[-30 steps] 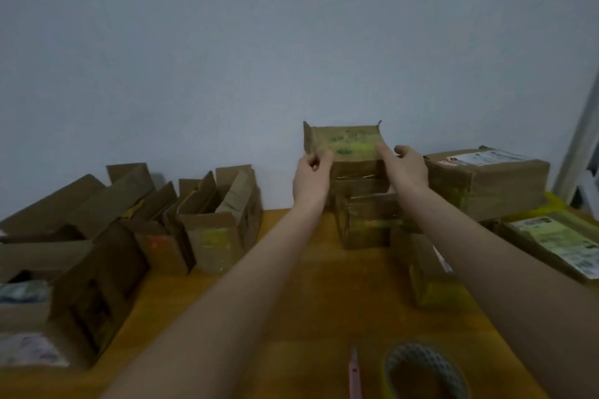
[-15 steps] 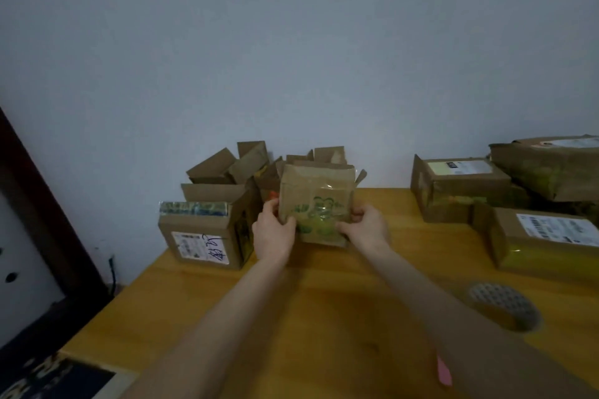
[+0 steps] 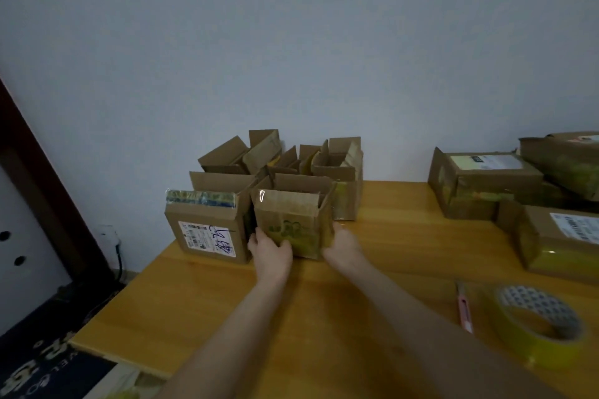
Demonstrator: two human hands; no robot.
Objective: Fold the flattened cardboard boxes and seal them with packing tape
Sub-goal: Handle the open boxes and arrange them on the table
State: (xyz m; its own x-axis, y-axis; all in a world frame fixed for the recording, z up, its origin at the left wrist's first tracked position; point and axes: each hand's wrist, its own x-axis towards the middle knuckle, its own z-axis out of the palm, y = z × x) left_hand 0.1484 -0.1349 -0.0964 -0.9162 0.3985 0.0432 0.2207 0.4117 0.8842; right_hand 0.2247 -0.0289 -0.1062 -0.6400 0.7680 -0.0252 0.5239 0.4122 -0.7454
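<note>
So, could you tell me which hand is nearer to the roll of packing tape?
Right. The right hand holds the box's side facing the roll of packing tape; the left hand grips its far side.

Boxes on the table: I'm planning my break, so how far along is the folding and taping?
Done: several folded boxes stand open-topped by the wall. In hand: left hand and right hand hold the green-printed box beside them. No flattened boxes are in view, so what's left is unclear. The tape roll and cutter lie idle.
</note>
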